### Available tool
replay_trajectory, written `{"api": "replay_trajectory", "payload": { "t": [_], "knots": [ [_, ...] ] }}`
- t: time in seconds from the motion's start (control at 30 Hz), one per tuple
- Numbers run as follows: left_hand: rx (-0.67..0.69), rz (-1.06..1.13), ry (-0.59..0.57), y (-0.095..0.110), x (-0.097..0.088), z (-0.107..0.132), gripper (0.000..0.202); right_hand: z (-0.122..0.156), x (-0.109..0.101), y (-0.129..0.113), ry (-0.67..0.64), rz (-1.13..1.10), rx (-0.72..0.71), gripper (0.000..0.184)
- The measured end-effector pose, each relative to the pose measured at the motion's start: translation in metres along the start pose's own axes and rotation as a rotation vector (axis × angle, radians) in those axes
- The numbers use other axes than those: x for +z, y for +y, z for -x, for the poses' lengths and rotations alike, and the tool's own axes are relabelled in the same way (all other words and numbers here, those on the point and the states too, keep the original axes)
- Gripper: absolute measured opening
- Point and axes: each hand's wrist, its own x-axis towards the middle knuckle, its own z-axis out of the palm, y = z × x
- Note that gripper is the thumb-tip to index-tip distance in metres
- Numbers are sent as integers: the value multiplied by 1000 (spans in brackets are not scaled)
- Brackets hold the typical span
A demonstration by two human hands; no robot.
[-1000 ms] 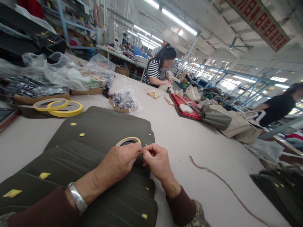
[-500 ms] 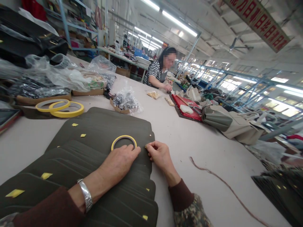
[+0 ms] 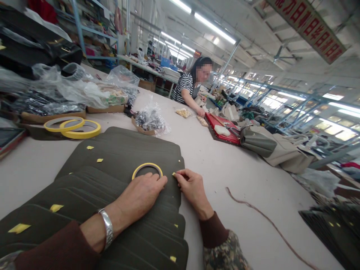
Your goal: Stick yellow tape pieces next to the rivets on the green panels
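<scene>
My left hand is closed on a roll of yellow tape over the dark olive panels; its fingertips are partly hidden. Just to the right, my right hand pinches a small piece of yellow tape between thumb and forefinger, near the panels' right edge. The panels lie overlapped in a stack on the table. Several yellow tape bits stick to them, such as one tape bit at the left and another tape bit near the lower right edge.
Two more tape rolls lie at the left, by plastic bags. A bag of small dark parts sits behind the panels. A brown cord crosses the table at right. Across the table, a person reaches toward a red panel.
The yellow tape piece at my right fingertips shows more clearly. My hands have barely moved. The person across the table has stretched an arm toward the red panel.
</scene>
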Motion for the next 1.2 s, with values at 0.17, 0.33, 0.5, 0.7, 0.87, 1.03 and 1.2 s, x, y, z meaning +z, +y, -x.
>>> {"api": "replay_trajectory", "payload": {
  "t": [0.17,0.33,0.5,0.7,0.87,1.03,1.2],
  "knots": [
    [15,111,35,-5,-6,1,18,-5,3,-4,26,205,-122,15],
    [-2,195,194,-19,-4,0,21,-1,-16,-8,-322,158,-22,22],
    [56,244,333,-26,2,1,27,1,-21,-7,-256,-86,-15,18],
    [115,235,349,-22,4,2,38,6,-8,-23,-123,-175,-371,17],
    [108,259,290,-18,5,1,27,11,-1,-28,-44,-11,-617,14],
    [72,299,246,-18,1,1,16,16,7,-29,136,153,-662,14],
    [71,317,329,-12,-4,2,20,21,14,-41,89,-41,-316,12]
  ]
}}
